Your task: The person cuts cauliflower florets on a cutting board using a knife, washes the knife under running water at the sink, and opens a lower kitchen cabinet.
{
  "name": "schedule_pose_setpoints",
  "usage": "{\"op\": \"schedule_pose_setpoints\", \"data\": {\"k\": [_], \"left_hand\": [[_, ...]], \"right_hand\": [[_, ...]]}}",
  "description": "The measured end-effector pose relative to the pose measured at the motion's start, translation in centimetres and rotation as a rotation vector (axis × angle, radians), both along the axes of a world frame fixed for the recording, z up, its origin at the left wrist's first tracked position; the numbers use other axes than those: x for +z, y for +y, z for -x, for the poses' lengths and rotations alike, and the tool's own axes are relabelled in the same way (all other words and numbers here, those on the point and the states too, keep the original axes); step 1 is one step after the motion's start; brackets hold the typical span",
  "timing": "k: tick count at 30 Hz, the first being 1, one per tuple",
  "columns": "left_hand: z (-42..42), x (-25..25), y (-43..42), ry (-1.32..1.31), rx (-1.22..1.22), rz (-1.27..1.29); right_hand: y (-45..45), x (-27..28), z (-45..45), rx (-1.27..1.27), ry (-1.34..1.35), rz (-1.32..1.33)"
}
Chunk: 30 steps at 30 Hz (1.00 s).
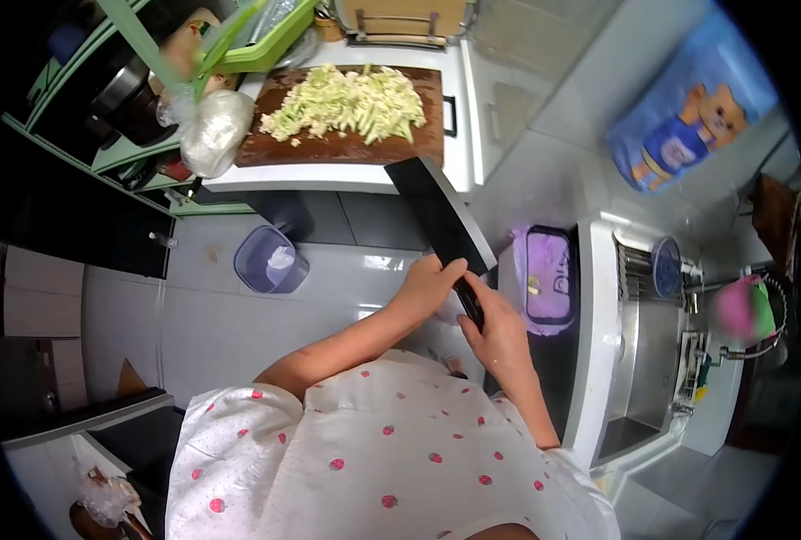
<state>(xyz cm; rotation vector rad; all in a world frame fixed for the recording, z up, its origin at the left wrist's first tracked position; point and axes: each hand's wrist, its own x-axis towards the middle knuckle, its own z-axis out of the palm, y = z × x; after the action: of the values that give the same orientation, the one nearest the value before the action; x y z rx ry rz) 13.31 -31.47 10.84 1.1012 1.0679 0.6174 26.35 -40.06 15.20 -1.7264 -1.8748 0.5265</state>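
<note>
A black-bladed kitchen cleaver [438,209] with a paler cutting edge is held in front of my body, its blade pointing up and left. My right hand [501,331] is closed around its black handle [469,304]. Against the lower end of the blade, by the handle, my left hand [427,286] has its fingers closed; the fingertips are partly hidden. Beyond the blade tip, a brown cutting board [328,153] lies on the white counter [364,176]. It bears a pile of chopped pale green and white vegetable [351,103], which looks like cauliflower.
A stuffed plastic bag [216,135] sits left of the board, below a green basket [270,45]. On the floor stands a blue-grey bin [270,261]. To my right are a purple-lined bin [544,279] and a steel sink [643,378]. Green shelves [130,155] hold pots.
</note>
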Motion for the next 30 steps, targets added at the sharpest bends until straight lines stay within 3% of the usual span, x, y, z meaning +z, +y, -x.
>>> {"op": "schedule_pose_setpoints", "data": {"k": [3,5,8,9,10,12,15,17,20,22,30], "left_hand": [[2.8,-0.7,3.4,0.053,0.036,-0.082],[3.9,-1.8,5.8,0.19,0.04,-0.265],[3.8,-2.7,8.1,0.109,0.195,-0.337],[4.2,-0.3,8.4,0.083,0.181,-0.385],[5.2,0.5,9.5,0.106,0.017,-0.377],[6.1,0.6,11.3,0.128,0.02,-0.427],[9.2,-3.1,15.3,0.317,0.419,-0.773],[12.8,-4.0,17.7,0.38,0.666,-0.763],[18.4,-7.6,21.9,0.599,0.824,-0.808],[20.7,-8.0,24.3,0.643,0.791,-0.874],[22.0,-9.3,33.9,0.576,0.684,-0.723]], "right_hand": [[3.6,0.8,3.5,-0.036,0.071,0.125],[5.6,0.0,5.0,-0.038,0.0,0.063],[8.8,-1.7,6.0,-0.082,0.051,-0.036],[9.8,-1.8,5.9,-0.083,0.081,-0.009],[10.7,-2.0,5.7,-0.086,0.112,0.022],[12.5,-2.5,5.1,-0.081,0.25,0.041],[15.4,-2.9,4.4,-0.139,0.383,0.023],[17.4,-1.6,4.0,-0.264,0.359,0.202],[20.7,-4.2,2.2,-0.282,0.418,0.158],[22.7,-4.9,1.8,-0.312,0.432,0.174],[28.7,-7.9,4.5,-0.454,0.353,0.183]]}}
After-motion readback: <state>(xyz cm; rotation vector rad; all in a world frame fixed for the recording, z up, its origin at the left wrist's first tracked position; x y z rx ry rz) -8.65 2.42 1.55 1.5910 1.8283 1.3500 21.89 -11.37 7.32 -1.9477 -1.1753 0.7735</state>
